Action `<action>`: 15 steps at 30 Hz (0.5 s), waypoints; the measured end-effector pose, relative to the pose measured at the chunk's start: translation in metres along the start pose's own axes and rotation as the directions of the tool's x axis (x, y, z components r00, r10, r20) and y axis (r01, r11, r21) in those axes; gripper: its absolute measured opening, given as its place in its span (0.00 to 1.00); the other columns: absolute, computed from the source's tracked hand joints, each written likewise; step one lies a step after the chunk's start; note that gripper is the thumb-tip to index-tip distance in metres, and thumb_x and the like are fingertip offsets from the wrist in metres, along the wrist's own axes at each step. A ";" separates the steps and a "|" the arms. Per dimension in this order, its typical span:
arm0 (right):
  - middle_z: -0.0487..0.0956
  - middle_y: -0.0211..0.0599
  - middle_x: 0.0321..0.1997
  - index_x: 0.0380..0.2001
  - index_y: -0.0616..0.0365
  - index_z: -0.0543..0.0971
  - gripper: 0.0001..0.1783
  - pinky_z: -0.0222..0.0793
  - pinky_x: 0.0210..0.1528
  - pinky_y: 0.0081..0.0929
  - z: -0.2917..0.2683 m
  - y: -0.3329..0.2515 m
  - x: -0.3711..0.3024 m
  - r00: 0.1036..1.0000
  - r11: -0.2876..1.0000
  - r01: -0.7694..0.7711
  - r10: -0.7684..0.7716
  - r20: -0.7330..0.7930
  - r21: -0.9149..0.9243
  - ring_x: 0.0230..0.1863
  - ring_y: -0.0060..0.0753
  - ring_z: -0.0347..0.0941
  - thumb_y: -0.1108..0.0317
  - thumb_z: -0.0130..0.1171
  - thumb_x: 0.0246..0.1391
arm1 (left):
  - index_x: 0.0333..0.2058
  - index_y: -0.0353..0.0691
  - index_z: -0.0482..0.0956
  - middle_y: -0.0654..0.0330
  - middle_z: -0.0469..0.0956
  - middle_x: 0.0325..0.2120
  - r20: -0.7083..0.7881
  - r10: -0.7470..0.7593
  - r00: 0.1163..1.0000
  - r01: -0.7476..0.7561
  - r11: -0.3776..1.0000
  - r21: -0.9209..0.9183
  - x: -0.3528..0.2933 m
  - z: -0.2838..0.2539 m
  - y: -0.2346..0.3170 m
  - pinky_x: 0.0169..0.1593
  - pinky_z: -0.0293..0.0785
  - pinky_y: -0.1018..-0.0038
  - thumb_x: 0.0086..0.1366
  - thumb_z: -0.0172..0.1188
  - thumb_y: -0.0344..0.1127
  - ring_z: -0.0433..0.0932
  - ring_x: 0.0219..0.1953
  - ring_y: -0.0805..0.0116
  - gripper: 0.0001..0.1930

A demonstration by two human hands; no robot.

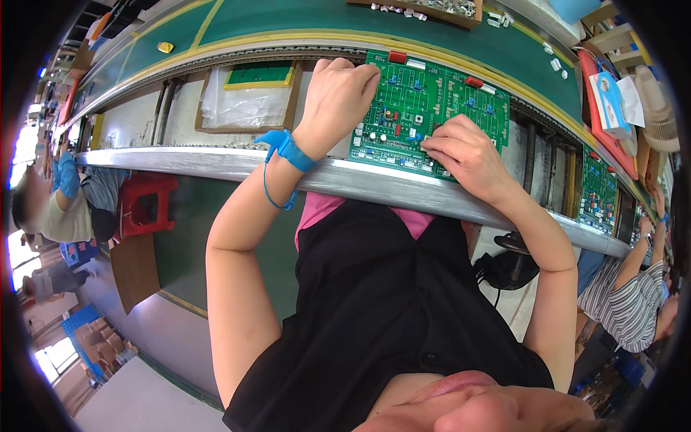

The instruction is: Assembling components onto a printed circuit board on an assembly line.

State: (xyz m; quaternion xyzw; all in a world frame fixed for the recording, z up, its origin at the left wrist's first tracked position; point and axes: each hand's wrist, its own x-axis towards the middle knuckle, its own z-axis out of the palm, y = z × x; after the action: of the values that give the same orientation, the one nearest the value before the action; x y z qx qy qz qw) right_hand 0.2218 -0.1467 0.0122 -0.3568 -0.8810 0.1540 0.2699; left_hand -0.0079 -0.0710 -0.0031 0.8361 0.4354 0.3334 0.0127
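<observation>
Fingertip work on a green circuit board point(404, 97)

The right hand point(466, 153) bunches its fingertips at the board's near middle, apparently seating or adjusting a part; a light, steady touch seems called for next. The left hand point(338, 93) curls by the far left edge. Whether either grips anything, I cannot tell. The board lies under the right hand, right of the left.

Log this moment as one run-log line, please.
green circuit board: red components near far edge | left hand: at board's upper-left edge | right hand: fingertips at board's lower middle | blue strap: on left wrist
</observation>
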 end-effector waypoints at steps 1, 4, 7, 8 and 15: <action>0.76 0.35 0.30 0.30 0.60 0.80 0.09 0.69 0.37 0.30 0.000 0.000 -0.001 1.000 1.000 -0.003 0.003 -0.003 -0.008 0.36 0.36 0.71 0.75 0.64 0.40 | 0.29 0.41 0.81 0.58 0.76 0.19 0.015 -0.005 1.000 0.005 1.000 -0.013 0.001 0.000 0.002 0.38 0.64 0.66 0.59 0.56 0.36 0.75 0.30 0.62 0.07; 0.76 0.35 0.30 0.30 0.61 0.80 0.09 0.69 0.38 0.31 0.002 0.004 -0.002 1.000 1.000 0.011 -0.011 -0.016 -0.007 0.36 0.37 0.71 0.74 0.63 0.41 | 0.29 0.41 0.80 0.58 0.76 0.19 0.015 -0.023 1.000 0.023 1.000 -0.007 0.001 -0.002 0.003 0.38 0.64 0.66 0.58 0.56 0.35 0.75 0.30 0.61 0.07; 0.76 0.35 0.30 0.28 0.59 0.80 0.07 0.68 0.39 0.32 0.002 0.007 -0.002 0.999 0.999 0.046 -0.046 -0.025 0.000 0.36 0.37 0.71 0.73 0.63 0.42 | 0.29 0.41 0.80 0.57 0.76 0.20 0.032 -0.026 0.999 0.027 1.000 -0.015 0.005 -0.003 0.004 0.38 0.64 0.65 0.58 0.57 0.35 0.75 0.30 0.61 0.06; 0.76 0.35 0.30 0.28 0.59 0.80 0.07 0.68 0.39 0.32 0.000 0.009 -0.003 0.998 0.999 0.042 -0.043 -0.035 -0.016 0.36 0.37 0.71 0.73 0.63 0.42 | 0.29 0.41 0.80 0.57 0.76 0.20 0.039 -0.034 0.999 0.034 0.999 -0.021 0.008 -0.002 0.005 0.38 0.64 0.65 0.58 0.56 0.35 0.75 0.30 0.61 0.06; 0.74 0.35 0.31 0.29 0.59 0.79 0.10 0.67 0.41 0.32 -0.008 -0.006 0.006 0.993 0.969 0.103 -0.089 0.072 -0.226 0.39 0.37 0.69 0.73 0.57 0.39 | 0.27 0.38 0.80 0.53 0.74 0.19 0.112 -0.006 0.994 0.013 0.998 -0.061 0.013 -0.019 -0.012 0.32 0.69 0.60 0.52 0.59 0.30 0.74 0.26 0.53 0.04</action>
State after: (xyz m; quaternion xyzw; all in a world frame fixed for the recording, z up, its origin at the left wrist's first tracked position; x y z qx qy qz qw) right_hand 0.2194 -0.1454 0.0233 -0.3375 -0.9170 0.0487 0.2071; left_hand -0.0221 -0.0590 0.0146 0.8506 0.4274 0.2995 0.0644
